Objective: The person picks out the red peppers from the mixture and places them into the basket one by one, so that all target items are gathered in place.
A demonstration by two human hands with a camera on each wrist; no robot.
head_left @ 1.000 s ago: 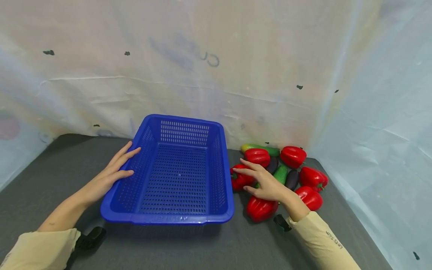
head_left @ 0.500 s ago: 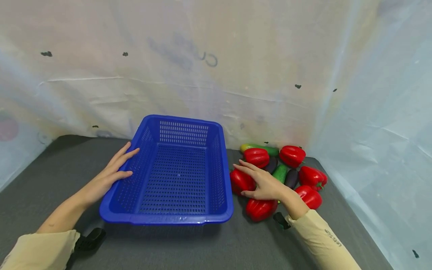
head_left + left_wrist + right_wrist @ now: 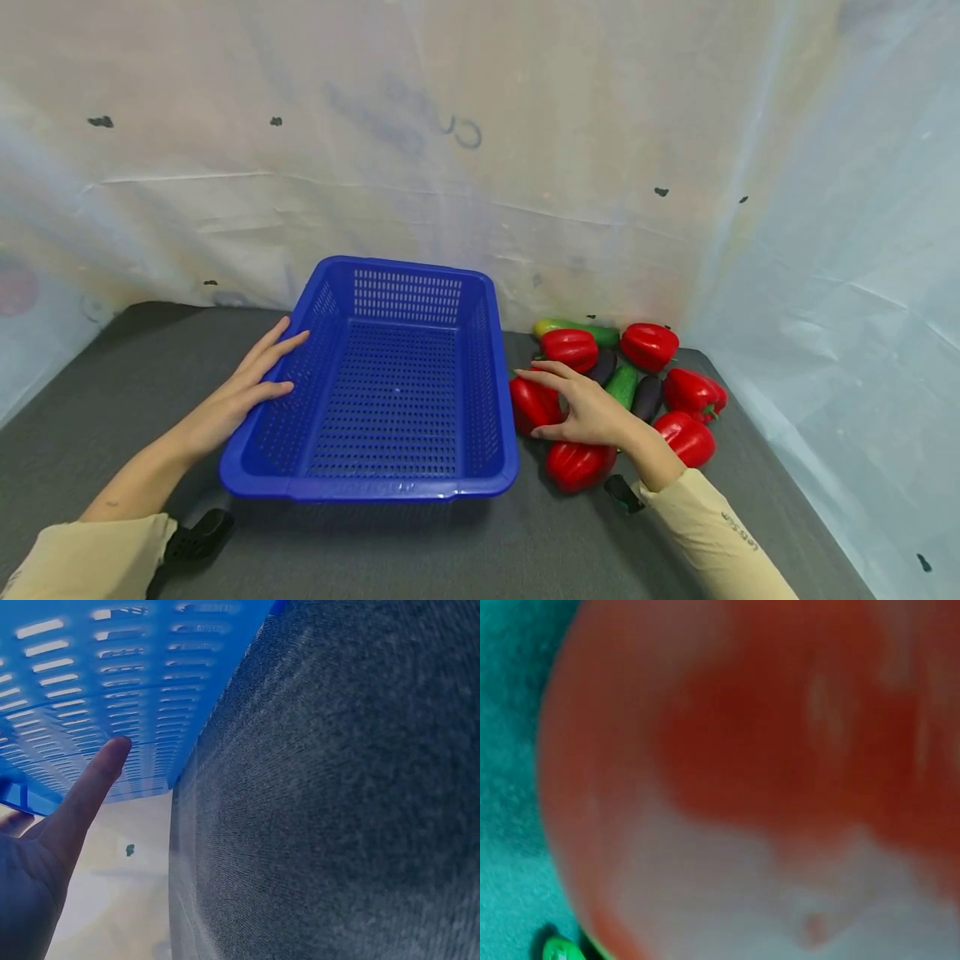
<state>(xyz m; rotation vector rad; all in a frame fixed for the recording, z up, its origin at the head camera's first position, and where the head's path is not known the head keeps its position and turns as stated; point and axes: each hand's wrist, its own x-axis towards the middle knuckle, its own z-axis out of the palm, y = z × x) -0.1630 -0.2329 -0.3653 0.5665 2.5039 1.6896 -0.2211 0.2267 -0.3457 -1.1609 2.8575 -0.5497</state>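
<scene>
My left hand (image 3: 232,404) grips the left rim of a blue plastic basket (image 3: 367,487), its thumb and two fingers over the edge. In the left wrist view a straight finger (image 3: 90,791) touches the slotted outer wall. My right hand (image 3: 592,410) holds a red bell pepper (image 3: 531,407) beside the basket's right wall, fingers over its far side and thumb at its near side. Under my right wrist lies another red bell pepper (image 3: 579,468). A blurred red pepper surface (image 3: 780,750) fills most of the right wrist view.
Several more red bell peppers (image 3: 651,346) lie at the right with dark eggplants (image 3: 647,398), a green vegetable (image 3: 622,385) and a green-yellow zucchini (image 3: 592,333). The dark grey table (image 3: 540,550) is enclosed by plastic sheeting (image 3: 570,150) at the back and sides.
My right thumb and fingers have closed in around the red bell pepper, which has turned so its green stem no longer shows. My left hand and the basket stay in place.
</scene>
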